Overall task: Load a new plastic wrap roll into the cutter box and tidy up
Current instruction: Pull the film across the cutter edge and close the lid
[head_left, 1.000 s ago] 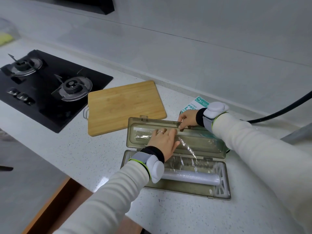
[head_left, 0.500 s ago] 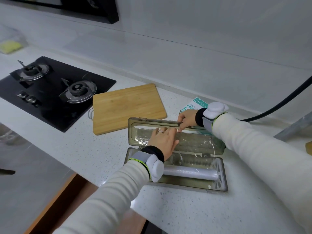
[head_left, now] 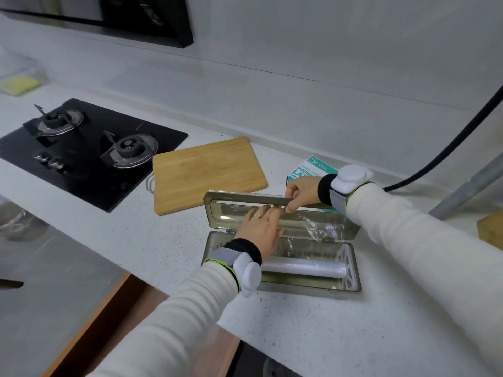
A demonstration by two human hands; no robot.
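Note:
A grey translucent cutter box (head_left: 351, 270) lies open on the white counter. A white plastic wrap roll (head_left: 302, 267) sits in its near tray. Clear film (head_left: 313, 227) runs from the roll up across the open lid (head_left: 217, 210). My left hand (head_left: 261, 229) lies flat with straight fingers on the film inside the lid. My right hand (head_left: 300, 194) pinches the lid's far edge strip between thumb and fingers. Behind that hand lies a green and white carton (head_left: 315, 167), partly hidden.
A bamboo cutting board (head_left: 206, 172) lies just left of the box. Further left is a black gas hob (head_left: 81, 151). A black hose (head_left: 446, 151) curves along the wall at right. A wooden block (head_left: 491, 229) shows at the right edge. The counter's front edge runs near left.
The lid has tilted up from nearly flat, with my right hand still pinching its far edge. My left hand stays pressed on the film. The camera has moved, shifting the scene.

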